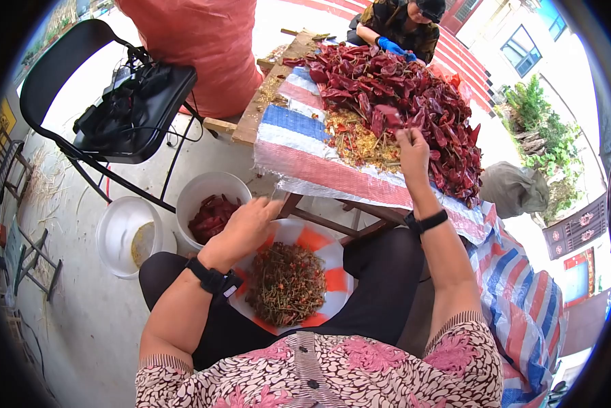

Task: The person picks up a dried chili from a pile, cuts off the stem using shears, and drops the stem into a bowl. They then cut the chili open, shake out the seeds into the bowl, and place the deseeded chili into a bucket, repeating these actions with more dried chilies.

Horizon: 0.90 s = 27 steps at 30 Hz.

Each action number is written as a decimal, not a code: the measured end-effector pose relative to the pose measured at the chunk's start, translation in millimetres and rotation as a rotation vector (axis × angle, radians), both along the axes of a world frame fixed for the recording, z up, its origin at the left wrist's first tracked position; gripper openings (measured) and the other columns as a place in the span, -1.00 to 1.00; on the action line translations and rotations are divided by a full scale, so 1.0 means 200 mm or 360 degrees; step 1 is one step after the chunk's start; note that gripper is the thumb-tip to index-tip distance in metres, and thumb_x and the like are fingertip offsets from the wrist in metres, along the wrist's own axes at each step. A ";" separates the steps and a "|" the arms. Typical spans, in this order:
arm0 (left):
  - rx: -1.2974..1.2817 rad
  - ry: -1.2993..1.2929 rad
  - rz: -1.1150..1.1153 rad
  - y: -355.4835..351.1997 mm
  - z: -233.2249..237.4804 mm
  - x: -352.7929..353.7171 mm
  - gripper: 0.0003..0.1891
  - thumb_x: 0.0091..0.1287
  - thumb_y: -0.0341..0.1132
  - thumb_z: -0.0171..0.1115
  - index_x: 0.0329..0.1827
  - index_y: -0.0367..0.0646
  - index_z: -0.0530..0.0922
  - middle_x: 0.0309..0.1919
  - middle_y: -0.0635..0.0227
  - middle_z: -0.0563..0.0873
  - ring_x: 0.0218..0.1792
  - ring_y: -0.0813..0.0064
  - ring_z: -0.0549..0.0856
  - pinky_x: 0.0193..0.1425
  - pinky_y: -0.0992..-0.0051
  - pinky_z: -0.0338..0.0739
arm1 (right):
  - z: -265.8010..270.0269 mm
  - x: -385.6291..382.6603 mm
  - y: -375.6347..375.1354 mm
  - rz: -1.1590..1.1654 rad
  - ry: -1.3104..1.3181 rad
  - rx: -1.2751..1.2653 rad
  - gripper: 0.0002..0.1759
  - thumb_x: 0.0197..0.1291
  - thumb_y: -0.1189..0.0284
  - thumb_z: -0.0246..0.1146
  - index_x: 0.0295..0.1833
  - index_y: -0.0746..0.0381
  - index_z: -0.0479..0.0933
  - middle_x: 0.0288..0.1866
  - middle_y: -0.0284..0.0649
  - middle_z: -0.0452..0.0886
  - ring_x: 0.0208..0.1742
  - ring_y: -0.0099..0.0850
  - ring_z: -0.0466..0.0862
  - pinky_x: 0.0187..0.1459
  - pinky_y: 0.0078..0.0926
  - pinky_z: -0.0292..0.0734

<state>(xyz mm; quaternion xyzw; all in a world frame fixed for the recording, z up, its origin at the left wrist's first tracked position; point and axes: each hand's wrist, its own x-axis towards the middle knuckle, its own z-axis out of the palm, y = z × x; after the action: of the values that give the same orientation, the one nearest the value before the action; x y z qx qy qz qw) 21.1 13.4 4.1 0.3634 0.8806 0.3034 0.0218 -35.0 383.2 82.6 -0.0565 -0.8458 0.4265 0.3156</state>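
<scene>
My right hand [412,148] is raised over the front of the table, its thumb and fingers pinched on a dried red chili pepper [387,118]. Behind and beside it rises a large heap of dried red chilies [414,85]. Yellow seeds and loose stems [356,143] lie on the striped cloth [299,153] close by. My left hand [248,223] hovers beyond my knee, between the white bucket and the basin, with fingers stretched out and slightly blurred; nothing shows in them. Between my legs the orange-and-white basin [336,280] holds many stems and chili scraps [286,282].
A white bucket [191,190] containing red chilies stands left of the table, beside a white tub [111,238]. Further left is a black folding chair [47,102] loaded with cables and gear. A big red sack [196,54] stands behind. Across the table, a person wears blue gloves [392,46].
</scene>
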 end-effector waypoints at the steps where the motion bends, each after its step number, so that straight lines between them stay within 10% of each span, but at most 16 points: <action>1: 0.0243 0.0129 0.0003 0.02 0.01 0.01 -0.38 0.16 -0.34 0.34 0.32 -0.16 0.36 0.10 0.04 0.53 0.17 0.02 0.50 0.27 0.22 0.42 | 0.02 0.10 -0.10 0.0237 -0.0074 -0.0027 -0.78 0.25 0.37 0.25 -0.35 0.30 0.50 -0.56 -0.32 0.51 -0.48 -0.56 0.43 -0.35 -0.52 0.37; 9: 0.0767 0.0057 -0.0202 0.11 0.09 0.10 -0.26 0.18 -0.35 0.38 0.42 -0.16 0.25 0.21 0.10 0.49 0.27 0.17 0.43 0.37 0.30 0.31 | 0.02 0.59 -0.64 0.0801 -0.0628 0.0593 -0.79 0.12 0.35 0.36 -0.28 0.25 0.54 -0.50 -0.09 0.57 -0.48 -0.17 0.58 -0.40 -0.31 0.41; 12: 0.0783 -0.0254 -0.0347 0.12 0.08 0.12 -0.43 0.25 -0.35 0.34 0.32 -0.22 0.38 0.10 0.12 0.58 0.08 0.26 0.60 0.18 0.41 0.48 | 0.05 0.62 -0.72 0.0906 -0.0620 0.0630 -0.85 0.19 0.42 0.31 -0.29 0.28 0.53 -0.54 -0.27 0.49 -0.47 -0.64 0.41 -0.40 -0.56 0.35; 15: 0.0910 -0.0211 -0.0324 0.13 0.07 0.13 -0.48 0.27 -0.36 0.32 0.29 -0.22 0.39 -0.01 0.13 0.60 -0.03 0.25 0.62 0.10 0.37 0.50 | 0.03 0.62 -0.76 0.0786 -0.0665 0.0467 -0.86 0.20 0.43 0.30 -0.28 0.28 0.54 -0.53 -0.35 0.50 -0.45 -0.68 0.39 -0.40 -0.62 0.32; 21: 0.1471 -0.1535 -0.0448 0.07 0.13 0.12 -0.52 0.45 -0.21 0.15 0.34 -0.24 0.37 0.07 0.28 0.61 0.03 0.50 0.61 0.13 0.49 0.50 | -0.02 0.60 -0.82 0.0980 -0.0567 -0.0389 -0.90 0.27 0.47 0.24 -0.24 0.29 0.53 -0.40 -0.48 0.52 -0.37 -0.74 0.45 -0.35 -0.72 0.39; 27: 0.1331 -0.1639 -0.0611 0.03 0.19 0.10 -0.53 0.47 -0.22 0.09 0.35 -0.27 0.35 0.01 0.27 0.65 0.01 0.46 0.64 0.18 0.47 0.48 | 0.01 0.59 -0.80 0.1152 -0.0640 -0.0620 -0.86 0.30 0.42 0.26 -0.21 0.28 0.53 -0.39 -0.45 0.53 -0.36 -0.75 0.49 -0.35 -0.80 0.40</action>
<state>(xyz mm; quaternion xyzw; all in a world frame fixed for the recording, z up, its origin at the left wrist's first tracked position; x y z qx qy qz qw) 40.8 19.8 42.7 0.3002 0.4871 0.7424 0.3486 83.2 222.7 84.6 0.1026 -0.7596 0.6409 -0.0407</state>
